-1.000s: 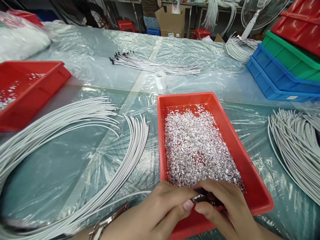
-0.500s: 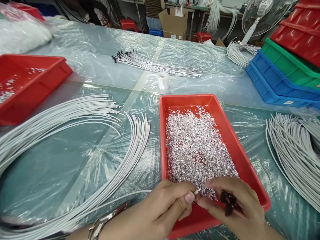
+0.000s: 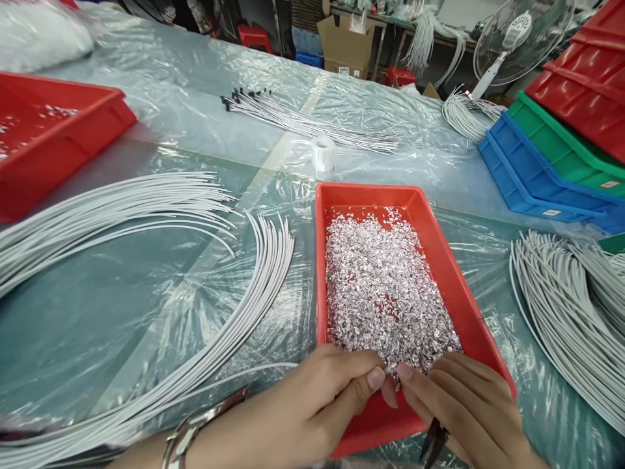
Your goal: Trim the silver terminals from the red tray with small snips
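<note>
My left hand (image 3: 332, 394) is closed, thumb and forefinger pinching a white cable (image 3: 263, 368) close to its tip. That cable runs off to the left behind the wrist. At the tip, the fingertips of my right hand (image 3: 463, 400) meet those of the left. A dark hand tool (image 3: 433, 444) is tucked under the right palm; its kind is mostly hidden. Both hands are over the near end of a red tray (image 3: 359, 191), which holds many small silvery scraps (image 3: 385, 286). Whether the right fingers grip the cable tip itself is hard to make out.
Bundles of white cables lie left (image 3: 161, 202) and right (image 3: 561, 319). Beyond the tray are a clear tape roll (image 3: 323, 156) and black-ended cables (image 3: 312, 124). Another red tray (image 3: 92, 124) stands far left, stacked bins (image 3: 551, 156) right, a fan (image 3: 512, 39) behind.
My right hand has turned palm-down, its fingers coming together at the cable tip. The dark tool has swung down beneath the palm. The left hand keeps its pinch, and the view has shifted slightly.
</note>
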{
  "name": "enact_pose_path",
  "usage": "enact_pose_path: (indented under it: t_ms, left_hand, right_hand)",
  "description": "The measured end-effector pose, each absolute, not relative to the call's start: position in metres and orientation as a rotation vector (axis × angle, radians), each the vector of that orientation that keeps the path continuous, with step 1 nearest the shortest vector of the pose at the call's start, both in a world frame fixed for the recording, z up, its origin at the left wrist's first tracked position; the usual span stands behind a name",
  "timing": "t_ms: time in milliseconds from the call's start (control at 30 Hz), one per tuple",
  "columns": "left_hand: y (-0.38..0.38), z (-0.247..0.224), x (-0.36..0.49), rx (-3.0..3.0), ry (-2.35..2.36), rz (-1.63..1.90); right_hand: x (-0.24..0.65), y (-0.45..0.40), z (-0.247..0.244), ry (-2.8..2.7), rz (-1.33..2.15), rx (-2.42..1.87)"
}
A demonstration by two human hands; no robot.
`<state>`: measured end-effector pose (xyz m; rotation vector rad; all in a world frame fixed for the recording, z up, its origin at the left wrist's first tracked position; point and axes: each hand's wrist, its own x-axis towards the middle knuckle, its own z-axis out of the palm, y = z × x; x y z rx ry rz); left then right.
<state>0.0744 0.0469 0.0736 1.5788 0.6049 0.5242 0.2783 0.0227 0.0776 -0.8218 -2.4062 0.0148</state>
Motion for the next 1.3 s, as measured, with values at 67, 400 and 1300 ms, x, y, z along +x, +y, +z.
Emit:
enact_pose_path:
  t_ms: [67, 400, 1300]
  left_hand:
    - [0.046, 0.073, 0.075, 1.576, 0.614, 0.525]
    - [0.046, 0.073, 0.076, 1.573, 0.614, 0.507]
    - [0.042, 0.074, 0.074, 1.559, 0.675, 0.432]
  right_hand:
    - [0.276, 0.023, 0.08, -2.407, -0.024, -0.826]
    - [0.268, 0.025, 0.083, -2.382, -0.191, -0.79]
    - [0.265, 0.023, 0.077, -1.509, 1.486, -1.19]
